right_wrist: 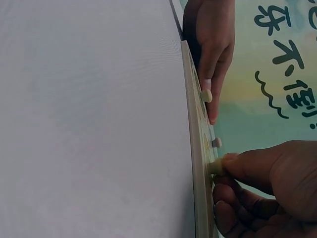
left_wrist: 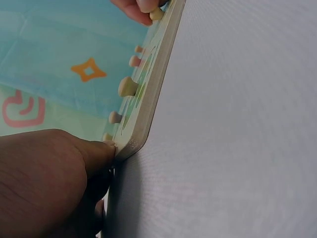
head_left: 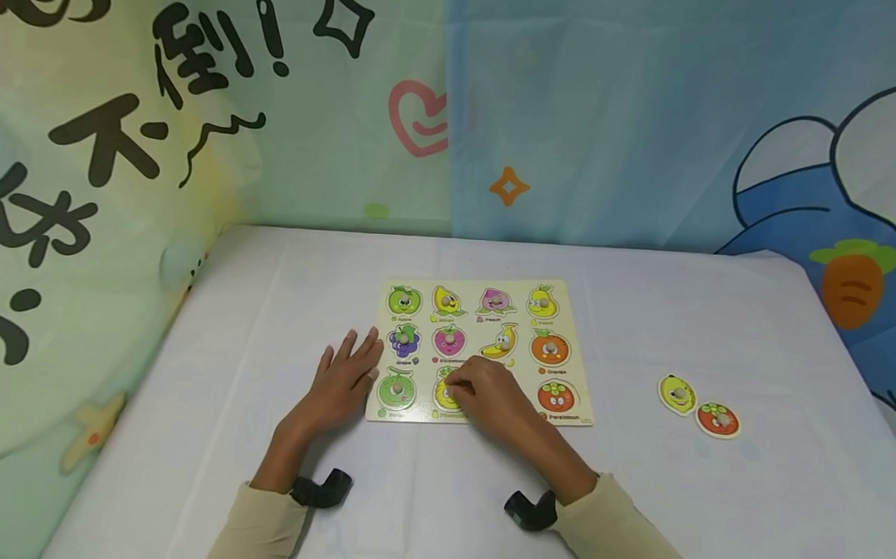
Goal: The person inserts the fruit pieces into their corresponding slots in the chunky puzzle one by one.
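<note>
A wooden fruit puzzle board (head_left: pixel 421 413) lies on the table, its knobbed pieces in rows. With thumb and fingertips my right hand (head_left: pixel 495 398) pinches the knob (right_wrist: pixel 215 167) of the yellow pineapple piece (head_left: pixel 445 399) in the bottom row, which it partly covers. That piece sits at its slot; whether it is fully seated I cannot tell. My left hand (head_left: pixel 344 382) rests at the board's left edge with fingers extended, its thumb (left_wrist: pixel 101 151) against the corner. The bottom-row spot right of the pineapple is hidden by my right hand.
Right of the board, two loose pieces lie close together on the white tablecloth (head_left: pixel 618 504): a yellow one (head_left: pixel 676 394) and a red one (head_left: pixel 718 420). A printed curtain (head_left: pixel 590 111) hangs behind the table and along its left side.
</note>
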`<state>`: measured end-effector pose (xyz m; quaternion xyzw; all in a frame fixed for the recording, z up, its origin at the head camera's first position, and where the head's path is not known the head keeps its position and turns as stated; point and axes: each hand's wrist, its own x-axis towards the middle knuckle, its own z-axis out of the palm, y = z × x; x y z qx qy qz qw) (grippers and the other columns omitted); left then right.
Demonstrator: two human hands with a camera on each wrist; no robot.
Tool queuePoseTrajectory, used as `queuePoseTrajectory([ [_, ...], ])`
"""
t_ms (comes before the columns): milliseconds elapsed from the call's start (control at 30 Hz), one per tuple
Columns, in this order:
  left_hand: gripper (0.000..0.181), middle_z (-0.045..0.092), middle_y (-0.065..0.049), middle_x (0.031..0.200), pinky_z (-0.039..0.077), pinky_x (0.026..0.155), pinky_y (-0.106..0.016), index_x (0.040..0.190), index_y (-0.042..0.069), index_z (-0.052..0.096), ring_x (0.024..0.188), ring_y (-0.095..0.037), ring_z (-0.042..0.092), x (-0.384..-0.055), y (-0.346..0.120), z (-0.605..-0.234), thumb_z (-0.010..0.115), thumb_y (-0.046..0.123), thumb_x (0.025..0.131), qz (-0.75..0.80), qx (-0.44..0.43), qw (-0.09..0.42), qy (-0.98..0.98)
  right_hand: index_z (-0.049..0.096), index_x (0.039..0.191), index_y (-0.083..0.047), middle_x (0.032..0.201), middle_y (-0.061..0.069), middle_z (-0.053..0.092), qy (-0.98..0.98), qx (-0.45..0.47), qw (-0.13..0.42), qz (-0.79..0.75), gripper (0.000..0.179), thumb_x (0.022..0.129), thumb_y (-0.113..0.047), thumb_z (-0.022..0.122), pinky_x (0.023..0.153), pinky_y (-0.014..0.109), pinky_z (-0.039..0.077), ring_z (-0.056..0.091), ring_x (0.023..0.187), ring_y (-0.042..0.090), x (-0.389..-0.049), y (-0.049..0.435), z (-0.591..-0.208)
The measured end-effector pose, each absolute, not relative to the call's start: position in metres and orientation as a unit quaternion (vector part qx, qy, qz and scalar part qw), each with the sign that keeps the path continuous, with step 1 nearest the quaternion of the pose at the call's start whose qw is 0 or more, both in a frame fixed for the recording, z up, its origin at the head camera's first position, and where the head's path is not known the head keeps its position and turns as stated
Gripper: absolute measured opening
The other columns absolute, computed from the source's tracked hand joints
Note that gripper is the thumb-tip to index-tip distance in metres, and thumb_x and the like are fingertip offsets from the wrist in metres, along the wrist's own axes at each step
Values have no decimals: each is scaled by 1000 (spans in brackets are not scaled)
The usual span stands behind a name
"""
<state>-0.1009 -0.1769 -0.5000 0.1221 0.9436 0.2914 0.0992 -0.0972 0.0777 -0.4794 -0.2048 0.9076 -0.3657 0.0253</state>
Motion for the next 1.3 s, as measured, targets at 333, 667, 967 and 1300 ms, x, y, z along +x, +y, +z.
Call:
queuePoseTrajectory([
  [333,52,16,-4,159,-3,114,-55,152,8,27,148,-29,1,-101,-179,-500,44,18,104,292,123,105,943,77,96,-9,89,-5,67,866,-168,39,-470,9,88,-7,72,68,27,51,59,77,11,-98,109,-486],
  [667,52,16,-4,159,-4,114,-55,152,8,27,148,-29,0,-100,-179,-501,43,18,104,288,120,107,944,76,100,-10,93,-3,68,874,-108,63,-470,11,90,-12,72,72,28,52,61,81,13,-100,149,-486],
  [967,52,16,-4,160,-4,114,-55,152,8,27,148,-29,0,-101,-178,-502,43,18,104,289,123,106,944,76,102,-6,97,2,68,883,-92,40,-458,14,89,-8,71,69,24,51,61,80,16,-97,168,-479],
  [1300,52,16,-4,160,-4,114,-55,153,9,26,148,-29,0,-101,-179,-501,42,19,104,286,123,105,944,75,102,-5,96,2,70,895,-94,-7,-435,14,88,-9,72,68,20,50,61,81,17,-89,197,-477],
])
